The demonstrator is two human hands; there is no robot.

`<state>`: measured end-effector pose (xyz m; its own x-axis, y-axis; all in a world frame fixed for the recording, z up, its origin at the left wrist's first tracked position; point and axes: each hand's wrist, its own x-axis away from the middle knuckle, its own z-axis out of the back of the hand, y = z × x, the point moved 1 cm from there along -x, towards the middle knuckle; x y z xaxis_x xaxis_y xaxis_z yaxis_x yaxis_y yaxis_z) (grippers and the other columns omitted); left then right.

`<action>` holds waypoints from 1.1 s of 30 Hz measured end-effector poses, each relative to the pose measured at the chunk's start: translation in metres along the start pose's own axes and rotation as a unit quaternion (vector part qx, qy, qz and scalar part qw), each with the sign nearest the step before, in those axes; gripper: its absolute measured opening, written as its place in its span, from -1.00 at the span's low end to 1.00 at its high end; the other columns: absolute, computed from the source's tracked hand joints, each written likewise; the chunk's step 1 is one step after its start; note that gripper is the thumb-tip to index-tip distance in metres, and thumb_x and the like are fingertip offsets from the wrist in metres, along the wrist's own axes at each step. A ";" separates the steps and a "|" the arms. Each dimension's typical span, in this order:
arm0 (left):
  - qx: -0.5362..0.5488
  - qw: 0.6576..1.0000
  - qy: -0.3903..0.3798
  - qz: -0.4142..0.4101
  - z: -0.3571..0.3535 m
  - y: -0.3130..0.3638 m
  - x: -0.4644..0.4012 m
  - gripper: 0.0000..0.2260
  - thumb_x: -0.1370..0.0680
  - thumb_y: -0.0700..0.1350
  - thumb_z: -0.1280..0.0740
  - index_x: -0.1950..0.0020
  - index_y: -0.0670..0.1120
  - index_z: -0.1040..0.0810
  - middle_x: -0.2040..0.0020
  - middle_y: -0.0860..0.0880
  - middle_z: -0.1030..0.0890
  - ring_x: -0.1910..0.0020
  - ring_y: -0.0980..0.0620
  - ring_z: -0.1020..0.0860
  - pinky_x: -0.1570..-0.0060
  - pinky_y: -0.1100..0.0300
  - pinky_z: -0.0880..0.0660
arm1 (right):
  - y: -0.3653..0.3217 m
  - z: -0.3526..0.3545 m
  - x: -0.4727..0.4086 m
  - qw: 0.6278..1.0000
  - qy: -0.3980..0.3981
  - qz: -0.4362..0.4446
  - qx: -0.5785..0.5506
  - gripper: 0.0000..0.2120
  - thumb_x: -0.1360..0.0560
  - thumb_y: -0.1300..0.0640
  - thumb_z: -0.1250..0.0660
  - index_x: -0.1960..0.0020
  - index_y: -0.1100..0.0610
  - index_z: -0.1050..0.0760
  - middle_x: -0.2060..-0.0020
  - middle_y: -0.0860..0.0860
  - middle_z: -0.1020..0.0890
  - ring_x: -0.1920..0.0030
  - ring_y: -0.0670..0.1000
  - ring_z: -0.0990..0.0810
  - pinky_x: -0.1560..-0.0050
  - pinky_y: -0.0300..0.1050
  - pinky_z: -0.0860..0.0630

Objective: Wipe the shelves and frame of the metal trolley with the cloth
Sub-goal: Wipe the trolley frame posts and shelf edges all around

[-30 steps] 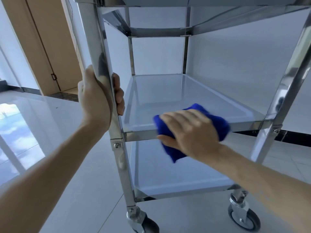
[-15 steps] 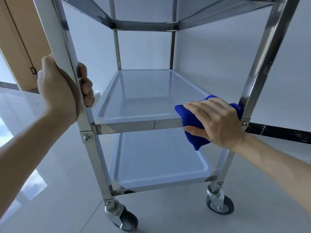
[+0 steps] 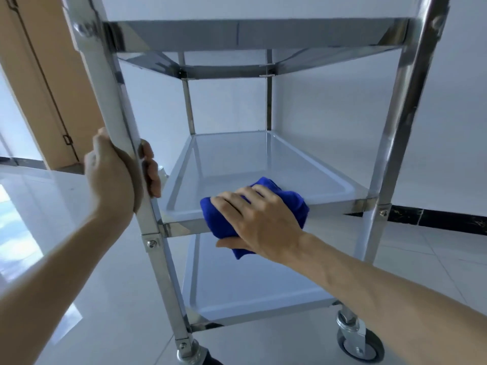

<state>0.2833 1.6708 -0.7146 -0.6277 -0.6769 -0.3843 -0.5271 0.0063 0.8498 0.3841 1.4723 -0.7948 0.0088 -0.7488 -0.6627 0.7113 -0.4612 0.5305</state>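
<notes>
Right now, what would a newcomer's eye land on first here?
The blue cloth, gripped by the right hand, lies over the front rim of the trolley's middle shelf. The left hand grips the shiny front-left post.

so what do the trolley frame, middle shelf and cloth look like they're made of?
Trolley frame: polished metal, probably stainless steel; mirror-like reflections, screwed joints.
Middle shelf: pressed sheet metal tray with a duller satin finish; raised rim, soft glare.
Blue cloth: plush fabric, likely microfibre; fuzzy matte nap, and it bunches under the right hand.
</notes>
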 end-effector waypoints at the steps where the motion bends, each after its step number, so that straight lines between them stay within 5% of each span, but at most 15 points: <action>1: -0.012 1.000 -0.002 -0.011 -0.001 0.004 0.002 -0.49 -0.57 0.17 0.01 0.37 -0.07 -0.51 0.43 -0.12 -0.43 0.50 -0.12 -0.37 0.51 0.19 -0.34 | 0.002 0.001 0.001 1.000 0.019 0.007 -0.003 -0.36 -0.48 -0.33 -0.33 -0.28 0.17 -0.54 -0.15 0.01 -0.64 0.02 0.10 -0.65 -0.05 0.05 -0.56; 7: -0.053 0.993 -0.025 -0.101 -0.003 0.034 0.008 -0.54 -0.71 0.06 -0.01 -0.15 -0.30 -0.49 0.13 -0.27 -0.59 0.38 -0.16 -0.57 0.39 0.03 -0.56 | 0.010 0.012 -0.002 0.986 0.098 -0.017 -0.131 -0.60 -0.54 -0.19 -0.34 -0.12 0.12 -0.65 0.02 -0.08 -0.71 0.12 0.01 -0.68 0.08 -0.01 -0.62; 10: -0.039 0.988 -0.043 -0.145 -0.005 0.054 0.001 -0.56 -0.69 0.14 -0.06 -0.29 -0.17 -0.46 -0.04 -0.22 -0.59 0.20 -0.08 -0.65 0.27 0.05 -0.60 | 0.011 0.022 -0.008 0.961 0.082 -0.133 -0.227 -0.70 -0.55 -0.22 -0.27 -0.12 -0.07 -0.59 0.14 -0.21 -0.67 0.19 -0.13 -0.62 0.12 -0.13 -0.57; 13: -0.043 0.979 -0.062 -0.191 -0.014 0.064 0.000 -0.64 -0.62 0.16 -0.13 -0.32 0.01 -0.42 -0.04 -0.09 -0.60 0.09 -0.13 -0.66 0.21 -0.01 -0.62 | 0.015 0.040 -0.022 0.848 0.063 -0.306 -0.428 -0.78 -0.53 -0.34 -0.18 -0.12 -0.33 -0.45 0.18 -0.26 -0.67 0.15 -0.21 -0.62 0.08 -0.36 -0.44; 15: -0.058 0.974 -0.062 -0.211 -0.019 0.062 0.000 -0.66 -0.61 0.17 -0.13 -0.35 0.11 -0.37 -0.08 -0.01 -0.62 0.03 -0.15 -0.66 0.16 -0.05 -0.63 | 0.024 0.061 -0.040 0.759 0.141 -0.367 -0.520 -0.83 -0.49 -0.29 -0.25 -0.04 -0.31 -0.50 0.23 -0.20 -0.68 0.23 -0.17 -0.64 0.21 -0.38 -0.47; 19: -0.103 0.965 -0.061 -0.235 -0.020 0.059 -0.003 -0.69 -0.62 0.24 -0.08 -0.36 0.34 -0.34 -0.14 0.24 -0.57 -0.13 0.09 -0.57 -0.17 -0.11 -0.52 | 0.052 0.121 -0.084 0.687 0.300 -0.400 -0.527 -0.74 -0.50 -0.29 -0.28 0.12 -0.12 -0.55 0.37 -0.18 -0.63 0.41 -0.23 -0.54 0.42 -0.39 -0.42; 23: -0.105 0.962 -0.056 -0.246 -0.021 0.070 -0.009 -0.59 -0.57 0.33 -0.12 -0.42 0.43 -0.27 -0.40 0.23 -0.38 -0.37 0.13 -0.44 -0.39 -0.14 -0.35 | 0.082 0.186 -0.128 0.764 0.446 -0.311 -0.348 -0.88 -0.63 -0.10 -0.29 -0.01 -0.06 -0.46 0.27 -0.34 -0.56 0.22 -0.38 -0.51 0.16 -0.52 -0.37; 26: -0.098 0.953 -0.084 -0.273 -0.027 0.079 -0.008 -0.61 -0.62 0.25 -0.10 -0.46 0.38 -0.25 -0.48 0.21 -0.36 -0.47 0.13 -0.34 -0.46 -0.12 -0.25 | 0.089 0.203 -0.164 0.823 0.457 -0.270 -0.200 -0.71 -0.64 -0.08 -0.25 -0.26 0.06 -0.49 -0.05 -0.20 -0.60 -0.09 -0.13 -0.57 -0.11 -0.15 -0.47; 29: -0.068 0.953 -0.102 -0.277 -0.029 0.080 -0.010 -0.63 -0.65 0.16 -0.10 -0.47 0.32 -0.29 -0.45 0.09 -0.45 -0.46 0.07 -0.38 -0.47 -0.09 -0.26 | 0.078 0.184 -0.193 0.911 0.316 -0.260 -0.058 -0.64 -0.64 -0.17 -0.19 -0.35 -0.04 -0.47 -0.20 0.00 -0.59 -0.12 0.18 -0.56 -0.08 0.15 -0.46; 31: -0.045 0.953 -0.114 -0.276 -0.027 0.079 -0.012 -0.65 -0.65 0.14 -0.11 -0.45 0.31 -0.33 -0.37 0.05 -0.53 -0.39 0.05 -0.46 -0.37 0.07 -0.40 | 0.058 0.154 -0.202 0.954 0.182 -0.239 -0.006 -0.59 -0.65 -0.25 -0.08 -0.33 -0.06 -0.46 -0.18 0.00 -0.62 -0.10 0.19 -0.58 -0.12 0.15 -0.42; 33: -0.033 0.950 -0.129 -0.283 -0.027 0.080 -0.013 -0.67 -0.67 0.10 -0.11 -0.43 0.31 -0.35 -0.28 0.05 -0.59 -0.31 0.09 -0.53 -0.19 0.27 -0.49 | 0.040 0.123 -0.199 0.967 0.130 -0.217 0.007 -0.54 -0.66 -0.25 -0.01 -0.29 0.01 -0.48 -0.13 0.01 -0.65 -0.06 0.18 -0.59 -0.17 0.22 -0.40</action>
<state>0.2655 1.6601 -0.6320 -0.3783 -0.3549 -0.8549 -0.7902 -0.3572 0.4979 0.3240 1.5446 -0.5762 -0.1119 -0.3389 -0.9341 0.6784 -0.7130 0.1774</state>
